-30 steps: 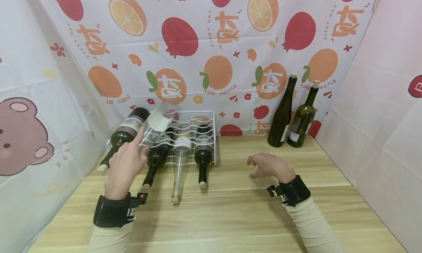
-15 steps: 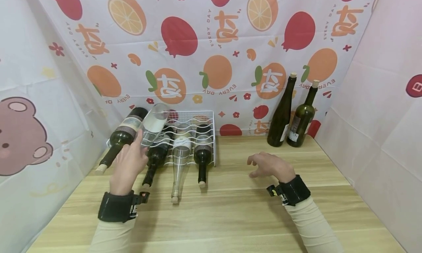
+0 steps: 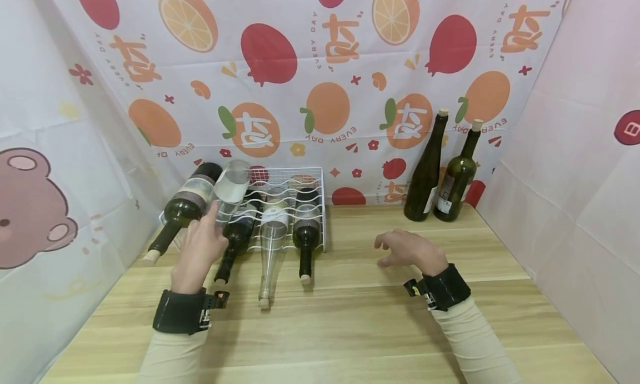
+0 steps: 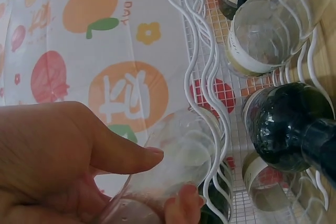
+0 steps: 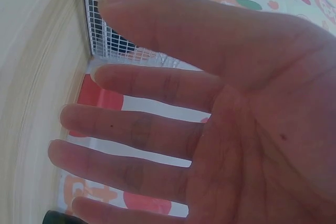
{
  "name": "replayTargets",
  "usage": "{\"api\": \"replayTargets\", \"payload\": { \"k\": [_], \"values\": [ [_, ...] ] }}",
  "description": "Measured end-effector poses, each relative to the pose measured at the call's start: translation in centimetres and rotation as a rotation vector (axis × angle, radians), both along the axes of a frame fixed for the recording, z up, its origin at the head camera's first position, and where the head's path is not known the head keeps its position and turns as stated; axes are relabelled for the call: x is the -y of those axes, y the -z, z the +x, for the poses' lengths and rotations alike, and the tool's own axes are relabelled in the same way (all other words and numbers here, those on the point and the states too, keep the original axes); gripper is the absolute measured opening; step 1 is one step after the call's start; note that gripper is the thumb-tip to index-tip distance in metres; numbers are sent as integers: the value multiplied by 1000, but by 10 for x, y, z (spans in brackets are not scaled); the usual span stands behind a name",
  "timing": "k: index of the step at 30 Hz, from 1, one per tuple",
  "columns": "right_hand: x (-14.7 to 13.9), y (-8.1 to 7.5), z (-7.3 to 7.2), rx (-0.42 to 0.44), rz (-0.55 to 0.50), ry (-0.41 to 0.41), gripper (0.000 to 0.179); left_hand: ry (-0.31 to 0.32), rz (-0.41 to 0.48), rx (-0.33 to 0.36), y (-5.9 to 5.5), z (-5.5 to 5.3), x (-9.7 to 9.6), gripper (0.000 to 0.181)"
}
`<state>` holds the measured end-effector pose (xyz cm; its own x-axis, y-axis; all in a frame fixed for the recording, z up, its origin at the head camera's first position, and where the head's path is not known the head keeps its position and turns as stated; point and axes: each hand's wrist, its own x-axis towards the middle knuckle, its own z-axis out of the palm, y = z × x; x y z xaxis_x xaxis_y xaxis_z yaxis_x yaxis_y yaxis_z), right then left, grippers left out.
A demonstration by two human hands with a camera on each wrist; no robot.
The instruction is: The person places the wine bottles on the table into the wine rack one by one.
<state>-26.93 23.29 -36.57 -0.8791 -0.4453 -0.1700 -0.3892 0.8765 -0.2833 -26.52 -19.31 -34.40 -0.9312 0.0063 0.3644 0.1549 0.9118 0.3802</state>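
My left hand (image 3: 200, 250) grips a clear glass bottle (image 3: 232, 186), tilted over the left part of a white wire rack (image 3: 323, 223). In the left wrist view, thumb and fingers lie around that clear bottle (image 4: 181, 140), whose body overlaps the wavy wires; its neck is hidden by the hand. Just left of it, a dark green corked bottle (image 3: 186, 203) lies with its neck toward the front. My right hand (image 3: 412, 252) hovers over the table's right half, holding nothing; its fingers spread apart in the right wrist view.
Lower in the rack lie a dark bottle (image 3: 239, 234), a clear bottle (image 3: 273, 239) and another dark bottle (image 3: 307, 234), necks forward past its front. Two corked green bottles, a slim one (image 3: 424, 184) and a labelled one (image 3: 456, 189), stand at the back right by the printed cloth (image 3: 370, 95).
My left hand has shifted slightly right, while the clear bottle's base has swung left and lowered toward the dark green bottle. My right hand has stayed in place.
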Motion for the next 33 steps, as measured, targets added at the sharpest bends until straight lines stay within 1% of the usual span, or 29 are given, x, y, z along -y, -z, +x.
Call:
{"api": "replayTargets", "payload": {
  "k": [4,6,10,15,20,29,31,33],
  "values": [
    [0,0,0,2,-2,0,38,4,14,19,0,-1,-2,79],
    [0,0,0,3,-1,-3,38,4,22,3,0,-1,-3,77],
    [1,-1,0,5,3,-11,38,-20,18,-35,0,-1,-4,71],
    [2,-1,0,16,-9,4,38,-63,-32,-52,1,-1,-6,64],
    [2,-1,0,22,-13,12,38,-90,-82,-43,0,0,-6,62],
    [2,-1,0,17,-5,6,36,-68,-93,-28,2,0,-4,60],
    [2,-1,0,18,-6,7,36,-62,-93,-11,0,1,-4,60],
    [2,-1,1,24,-10,11,36,-51,-88,24,-2,1,-4,61]
  ]
}}
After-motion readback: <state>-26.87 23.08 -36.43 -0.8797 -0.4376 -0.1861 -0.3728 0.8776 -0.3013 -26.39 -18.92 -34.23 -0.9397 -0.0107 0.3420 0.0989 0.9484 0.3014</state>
